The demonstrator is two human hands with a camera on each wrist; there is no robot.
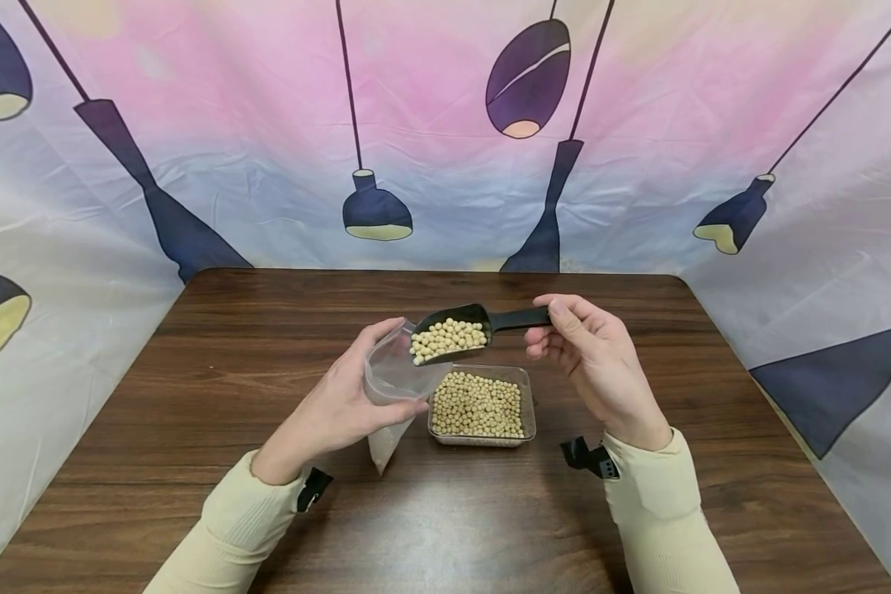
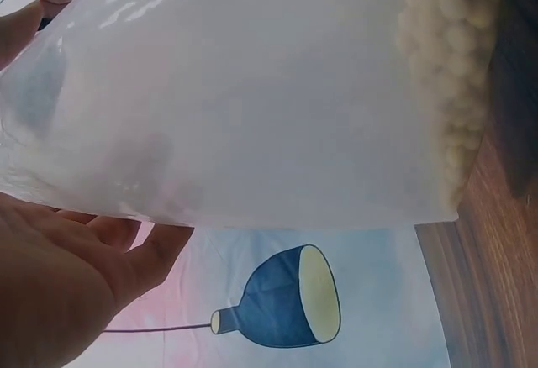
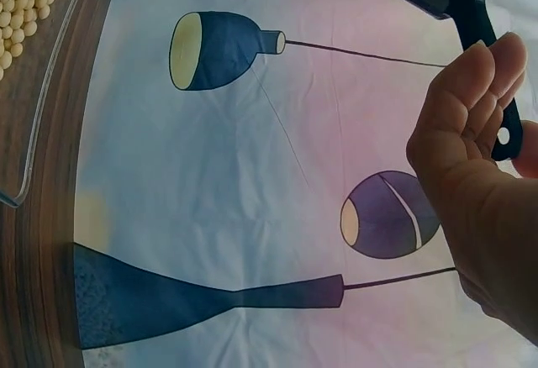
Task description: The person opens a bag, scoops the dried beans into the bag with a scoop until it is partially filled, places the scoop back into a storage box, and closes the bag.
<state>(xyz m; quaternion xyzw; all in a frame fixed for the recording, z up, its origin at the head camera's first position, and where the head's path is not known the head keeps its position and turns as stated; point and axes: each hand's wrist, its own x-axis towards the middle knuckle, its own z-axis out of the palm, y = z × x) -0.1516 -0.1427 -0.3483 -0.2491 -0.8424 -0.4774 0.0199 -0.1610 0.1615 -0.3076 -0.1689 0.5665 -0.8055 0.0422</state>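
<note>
My left hand [image 1: 341, 404] holds a translucent plastic bag [image 2: 252, 99] by its top, spreading the mouth wide between thumb and fingers. Pale round beans [image 2: 458, 40] fill the bag's bottom in the left wrist view. In my right hand [image 1: 601, 359] is a black scoop [image 1: 520, 319], its handle pinched between thumb and fingers. The scoop carries a load of soybeans [image 1: 449, 338], and its front lip reaches over the bag's opening. Below the scoop, a clear rectangular container [image 1: 529, 412] full of the same soybeans stands on the table.
The dark wood-grain table [image 1: 215, 396] spreads around the container. Behind it hangs a pastel cloth backdrop [image 1: 445, 206] printed with lamps. Black straps [image 1: 590, 458] are worn at both wrists, by the cream sleeves [image 1: 661, 511].
</note>
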